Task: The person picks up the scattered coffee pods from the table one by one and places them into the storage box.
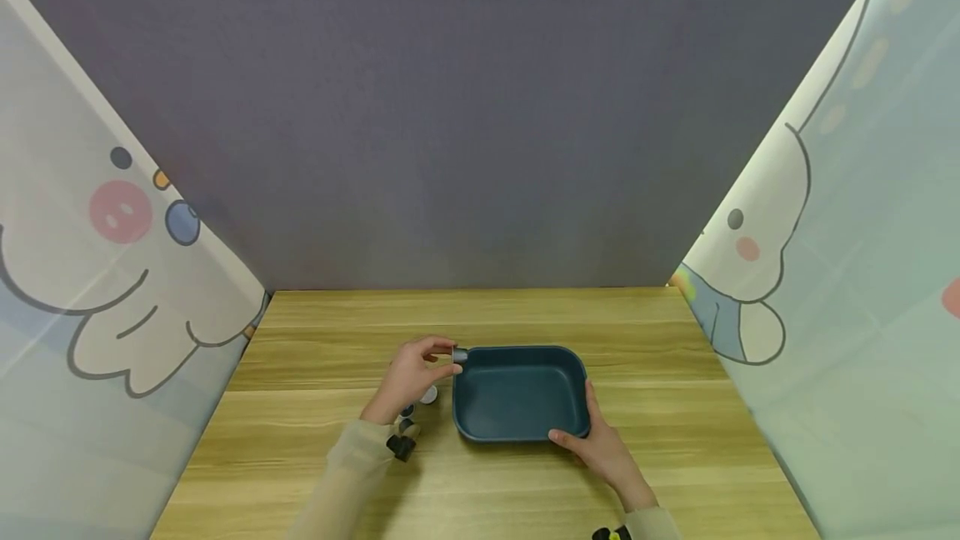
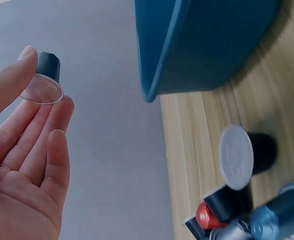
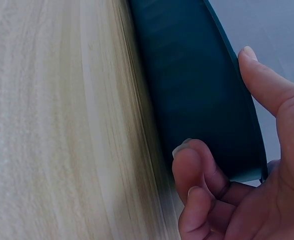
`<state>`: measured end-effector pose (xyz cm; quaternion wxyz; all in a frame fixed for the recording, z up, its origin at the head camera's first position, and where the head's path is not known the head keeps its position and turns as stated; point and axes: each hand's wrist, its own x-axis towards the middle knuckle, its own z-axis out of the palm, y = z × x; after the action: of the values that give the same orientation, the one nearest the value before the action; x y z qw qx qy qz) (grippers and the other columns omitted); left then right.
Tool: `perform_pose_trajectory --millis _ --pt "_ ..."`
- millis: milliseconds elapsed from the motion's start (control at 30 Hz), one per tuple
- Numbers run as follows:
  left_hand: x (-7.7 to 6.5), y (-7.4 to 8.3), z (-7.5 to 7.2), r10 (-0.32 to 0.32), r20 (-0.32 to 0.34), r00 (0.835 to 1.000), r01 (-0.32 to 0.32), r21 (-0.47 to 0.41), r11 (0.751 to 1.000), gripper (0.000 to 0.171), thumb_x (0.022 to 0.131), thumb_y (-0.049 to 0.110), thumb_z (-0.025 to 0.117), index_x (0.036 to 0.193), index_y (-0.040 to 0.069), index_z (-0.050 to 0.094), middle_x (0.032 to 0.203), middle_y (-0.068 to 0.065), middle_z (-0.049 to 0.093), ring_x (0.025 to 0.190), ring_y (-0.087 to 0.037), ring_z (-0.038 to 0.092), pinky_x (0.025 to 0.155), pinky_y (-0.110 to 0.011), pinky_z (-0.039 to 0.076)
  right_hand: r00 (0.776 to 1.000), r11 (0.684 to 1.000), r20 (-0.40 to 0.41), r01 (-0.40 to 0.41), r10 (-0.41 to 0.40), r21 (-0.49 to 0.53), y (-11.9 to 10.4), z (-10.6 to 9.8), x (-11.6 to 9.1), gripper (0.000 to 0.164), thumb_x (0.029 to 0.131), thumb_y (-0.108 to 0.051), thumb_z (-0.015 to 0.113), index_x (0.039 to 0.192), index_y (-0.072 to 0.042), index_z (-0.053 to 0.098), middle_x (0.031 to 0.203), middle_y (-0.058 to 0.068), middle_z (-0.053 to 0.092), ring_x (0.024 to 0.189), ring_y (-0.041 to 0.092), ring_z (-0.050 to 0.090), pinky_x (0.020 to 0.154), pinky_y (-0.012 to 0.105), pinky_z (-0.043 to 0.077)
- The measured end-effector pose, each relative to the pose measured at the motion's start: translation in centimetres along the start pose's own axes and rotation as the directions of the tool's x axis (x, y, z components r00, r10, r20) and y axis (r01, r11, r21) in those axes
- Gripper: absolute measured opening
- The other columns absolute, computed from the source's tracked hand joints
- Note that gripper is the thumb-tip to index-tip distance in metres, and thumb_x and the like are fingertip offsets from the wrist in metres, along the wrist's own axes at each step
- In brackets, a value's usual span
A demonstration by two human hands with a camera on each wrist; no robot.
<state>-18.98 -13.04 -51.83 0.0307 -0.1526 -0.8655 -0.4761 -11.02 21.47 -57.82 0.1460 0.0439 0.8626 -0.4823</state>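
My left hand (image 1: pixel 408 375) pinches a coffee capsule (image 2: pixel 48 66) by its rim, between thumb and fingertips. The capsule has a dark teal body and a pale lid that faces the palm. In the head view it is level with the far left corner of a dark teal rectangular tray (image 1: pixel 521 394). The near right corner of this tray is gripped by my right hand (image 1: pixel 600 447). Its thumb lies on the rim, and the other fingers curl against the outer wall in the right wrist view. The tray's floor is bare.
Left of the tray, partly hidden by my left forearm in the head view, several more capsules lie on the wooden table (image 1: pixel 337 315). Among them are a black one with a white lid (image 2: pixel 237 157), a red one (image 2: pixel 207 216) and a blue one (image 2: pixel 277 217). A grey wall (image 1: pixel 472 123) stands behind.
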Motion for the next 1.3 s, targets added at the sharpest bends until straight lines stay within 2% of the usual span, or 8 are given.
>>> perform_pose_trajectory --millis 333,467,667,833,967,1100,1200,1300 --pt "1.3 0.6 1.5 0.026 0.08 0.996 -0.021 -0.065 0.998 0.043 0.086 0.032 0.08 0.125 0.019 0.069 0.121 0.003 0.067 0.109 -0.017 0.064 0.091 -0.04 0.052 1.0 1.0 -0.004 -0.016 0.016 0.024 0.0 0.0 0.0 0.119 0.085 -0.041 0.08 0.16 -0.023 -0.01 0.051 0.001 0.047 0.043 0.014 0.042 0.048 0.029 0.04" --pt "1.8 0.8 2.1 0.027 0.106 0.994 -0.02 -0.064 0.998 0.042 0.086 0.031 0.08 0.125 0.019 0.068 0.12 0.003 0.067 0.109 -0.02 0.064 0.091 -0.042 0.051 1.0 0.999 -0.006 -0.021 0.022 0.024 -0.1 0.0 0.0 0.118 0.085 -0.041 0.079 0.16 -0.023 -0.01 0.051 0.002 0.048 0.044 0.014 0.043 0.05 0.029 0.041" --pt "2.5 1.5 2.9 0.065 0.145 0.987 -0.057 -0.06 0.997 0.041 0.086 0.032 0.08 0.124 0.018 0.069 0.116 0.003 0.069 0.107 -0.025 0.066 0.091 -0.048 0.051 0.999 0.999 -0.016 -0.027 0.028 0.023 -0.3 0.0 -0.1 0.118 0.084 -0.042 0.08 0.161 -0.023 -0.008 0.052 0.003 0.049 0.045 0.015 0.045 0.051 0.03 0.041" --pt "3.0 2.3 3.3 0.037 0.173 0.984 -0.025 -0.071 0.997 0.04 0.087 0.03 0.079 0.124 0.018 0.069 0.117 0.002 0.068 0.112 -0.03 0.063 0.097 -0.051 0.047 0.999 0.999 -0.015 -0.034 0.034 0.017 -0.3 0.1 -0.1 0.119 0.084 -0.042 0.08 0.161 -0.023 -0.008 0.052 0.003 0.049 0.045 0.015 0.046 0.052 0.03 0.041" --pt "3.5 2.8 3.7 0.035 0.177 0.984 -0.023 -0.069 0.997 0.039 0.087 0.029 0.079 0.123 0.018 0.069 0.116 0.003 0.069 0.111 -0.025 0.064 0.095 -0.051 0.048 0.999 0.999 -0.018 -0.038 0.038 0.002 -0.4 0.2 0.0 0.119 0.084 -0.044 0.08 0.161 -0.022 -0.008 0.057 0.005 0.052 0.048 0.018 0.05 0.055 0.031 0.041" --pt "4.0 3.2 4.1 0.042 0.185 0.982 -0.034 -0.049 0.998 0.039 0.087 0.029 0.08 0.123 0.019 0.07 0.112 0.006 0.07 0.105 -0.015 0.064 0.093 -0.043 0.05 0.999 0.999 -0.021 -0.04 0.04 -0.015 -0.5 0.2 0.0 0.118 0.084 -0.045 0.08 0.161 -0.022 -0.007 0.062 0.006 0.054 0.053 0.02 0.054 0.059 0.032 0.042" --pt "4.5 3.5 4.5 0.054 0.199 0.979 -0.046 -0.045 0.998 0.039 0.087 0.03 0.079 0.124 0.019 0.069 0.113 0.007 0.07 0.104 -0.011 0.064 0.092 -0.039 0.05 0.999 0.999 -0.026 -0.042 0.041 -0.028 -0.5 0.1 -0.1 0.118 0.084 -0.045 0.079 0.161 -0.021 -0.007 0.065 0.008 0.057 0.055 0.021 0.056 0.063 0.032 0.043" --pt "5.0 3.6 5.0 0.077 0.209 0.975 -0.065 -0.064 0.996 0.04 0.088 0.03 0.078 0.125 0.019 0.068 0.116 0.007 0.069 0.105 -0.012 0.065 0.092 -0.037 0.051 0.999 0.999 -0.036 -0.039 0.038 -0.036 -0.6 0.0 -0.2 0.118 0.084 -0.044 0.08 0.161 -0.019 -0.006 0.081 0.011 0.063 0.059 0.021 0.058 0.066 0.034 0.046"
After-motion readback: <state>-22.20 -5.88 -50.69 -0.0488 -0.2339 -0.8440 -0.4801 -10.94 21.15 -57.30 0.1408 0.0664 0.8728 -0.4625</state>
